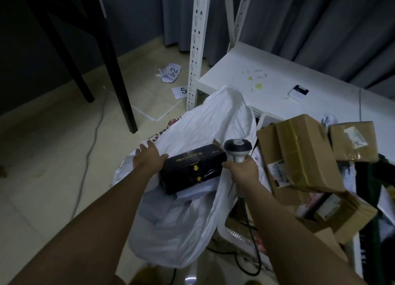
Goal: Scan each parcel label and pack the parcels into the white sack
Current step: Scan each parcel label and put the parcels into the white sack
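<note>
A black rectangular parcel (192, 168) with yellow arrows lies in the mouth of the white sack (205, 124). My left hand (148, 157) holds the sack's left rim, fingers spread, thumb against the parcel's left end. My right hand (243, 170) grips the handle of a grey barcode scanner (238, 150), whose black head rises just right of the parcel; the fingers also touch the parcel's right end and the sack's edge. Grey parcels show deeper inside the sack.
Several taped cardboard boxes (299, 154) are piled at the right. A white shelf board (277, 88) with a small white device (297, 92) lies behind. The scanner cable trails down to the floor. Black table legs (119, 81) and paper number slips stand at the left.
</note>
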